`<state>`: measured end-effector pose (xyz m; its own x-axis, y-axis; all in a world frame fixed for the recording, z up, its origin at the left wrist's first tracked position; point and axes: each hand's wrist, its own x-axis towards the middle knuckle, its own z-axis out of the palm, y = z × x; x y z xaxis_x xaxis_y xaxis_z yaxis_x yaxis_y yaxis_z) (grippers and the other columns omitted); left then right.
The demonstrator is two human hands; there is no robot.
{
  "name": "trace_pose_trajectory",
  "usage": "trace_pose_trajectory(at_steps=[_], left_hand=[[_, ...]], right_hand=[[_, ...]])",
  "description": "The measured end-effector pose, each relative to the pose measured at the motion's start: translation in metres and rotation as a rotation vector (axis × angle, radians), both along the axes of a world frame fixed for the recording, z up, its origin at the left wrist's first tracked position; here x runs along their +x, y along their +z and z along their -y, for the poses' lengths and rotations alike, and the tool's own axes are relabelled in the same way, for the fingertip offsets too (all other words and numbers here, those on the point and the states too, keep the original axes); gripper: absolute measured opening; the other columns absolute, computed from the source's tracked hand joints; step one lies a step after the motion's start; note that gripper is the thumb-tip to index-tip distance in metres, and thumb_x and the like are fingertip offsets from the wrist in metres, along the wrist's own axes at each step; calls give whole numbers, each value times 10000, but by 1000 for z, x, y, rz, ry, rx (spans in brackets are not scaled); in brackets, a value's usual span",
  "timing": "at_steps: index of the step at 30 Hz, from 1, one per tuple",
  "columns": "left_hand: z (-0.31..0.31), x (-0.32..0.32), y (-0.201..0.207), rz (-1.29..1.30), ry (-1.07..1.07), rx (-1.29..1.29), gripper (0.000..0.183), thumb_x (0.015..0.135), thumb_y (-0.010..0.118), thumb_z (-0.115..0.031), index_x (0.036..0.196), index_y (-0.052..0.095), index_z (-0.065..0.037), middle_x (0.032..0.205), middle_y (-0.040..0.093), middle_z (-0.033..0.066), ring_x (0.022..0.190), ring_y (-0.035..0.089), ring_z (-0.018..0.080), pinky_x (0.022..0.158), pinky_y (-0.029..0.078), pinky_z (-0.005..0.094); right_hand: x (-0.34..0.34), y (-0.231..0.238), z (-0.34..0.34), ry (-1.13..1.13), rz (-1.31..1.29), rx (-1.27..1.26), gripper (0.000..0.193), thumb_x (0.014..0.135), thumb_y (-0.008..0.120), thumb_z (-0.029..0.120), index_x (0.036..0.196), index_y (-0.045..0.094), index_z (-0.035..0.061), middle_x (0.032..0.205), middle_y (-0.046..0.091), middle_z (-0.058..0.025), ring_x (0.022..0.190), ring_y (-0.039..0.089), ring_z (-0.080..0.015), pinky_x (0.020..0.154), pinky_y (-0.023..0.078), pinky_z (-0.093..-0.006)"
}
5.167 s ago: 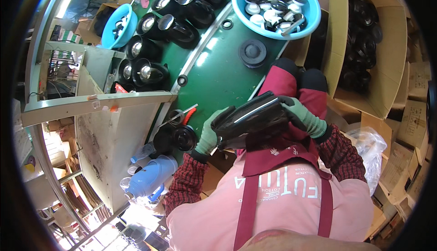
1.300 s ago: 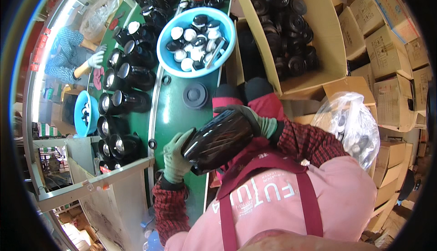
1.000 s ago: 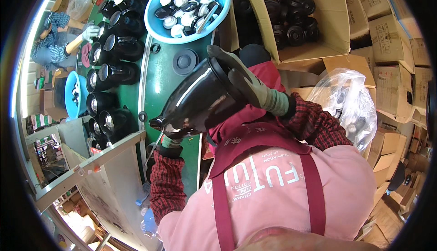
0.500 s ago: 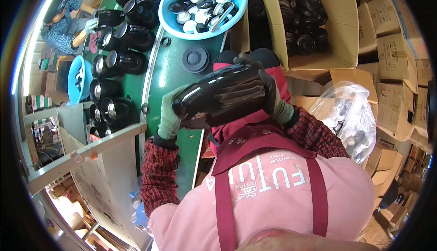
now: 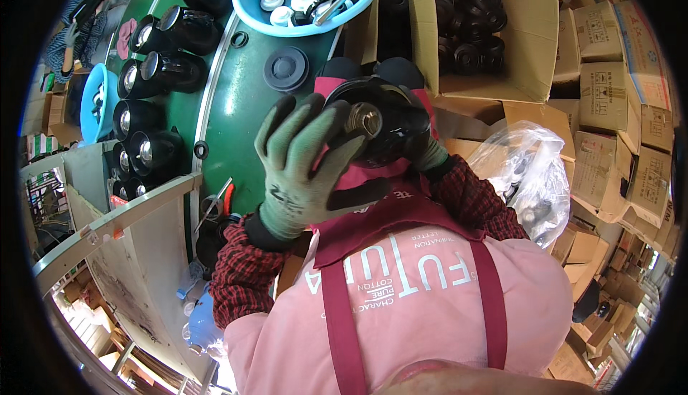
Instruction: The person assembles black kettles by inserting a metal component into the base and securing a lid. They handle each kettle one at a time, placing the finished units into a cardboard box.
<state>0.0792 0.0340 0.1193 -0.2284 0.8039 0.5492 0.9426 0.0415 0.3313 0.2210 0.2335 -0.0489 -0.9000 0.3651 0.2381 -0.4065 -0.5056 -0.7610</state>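
A glossy black jug-like vessel (image 5: 401, 126) is held over my lap, tilted so that one end faces up toward me. On that end shows a round, ridged, brass-coloured metal piece (image 5: 364, 120). My right hand (image 5: 432, 155), in a grey-green glove, grips the vessel's right side; its fingertips are hidden behind it. My left hand (image 5: 297, 169), gloved alike, is spread open just left of the metal piece. Its index finger lies close beside that piece; whether they touch I cannot tell.
A blue basin (image 5: 308, 29) of black-and-white lids stands on the green table (image 5: 240, 108), near a dark round lid (image 5: 287, 69). Several black jugs (image 5: 172, 71) line the left. A red-handled tool (image 5: 228, 198) lies by the table edge. An open carton (image 5: 527, 51) holds dark round parts.
The vessel has turned from lying sideways to end-on. My left hand has let go of its left end and spread its fingers. The red-handled tool has come into view.
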Motion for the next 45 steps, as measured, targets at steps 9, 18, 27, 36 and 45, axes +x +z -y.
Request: trace_pose_trajectory(at_steps=[9,18,27,36,45], left_hand=[[-7,32,-17,-101,190,105,512,670,878,-642,1004,789,-265,1227,673,-7,1305,552,302,1112,423,576],[-2,28,-33,-17,169,123,501,607,898,-562,998,808,-262,1188,680,-28,1242,571,313,1061,423,556],[-6,28,-32,-24,130,58,736,675,891,-703,1215,751,-222,1350,580,83,1304,527,359,1138,415,591],[-18,37,-50,292,176,187,1366,593,1002,-624,1607,344,14,1506,500,256,1354,504,424,1091,456,528],[-2,29,-134,509,-115,-414,1212,699,970,-455,1621,339,16,1614,409,260,1442,442,473,1196,368,535]], right_hand=[[3,-13,14,-314,-23,606,812,1009,717,300,1651,269,84,1604,469,-287,1434,549,-385,1157,484,-510],[14,22,30,76,231,150,659,1074,481,465,1582,424,49,1565,540,-205,1451,529,-324,1226,396,-461],[11,21,27,97,246,118,595,1061,541,415,1517,502,35,1505,592,-192,1408,568,-306,1206,425,-447],[11,23,21,104,245,107,531,1047,600,365,1451,580,21,1445,645,-180,1364,607,-289,1186,455,-432],[3,44,-126,-102,452,696,441,1029,653,308,1353,679,10,1355,707,-177,1289,660,-288,1147,491,-411]])
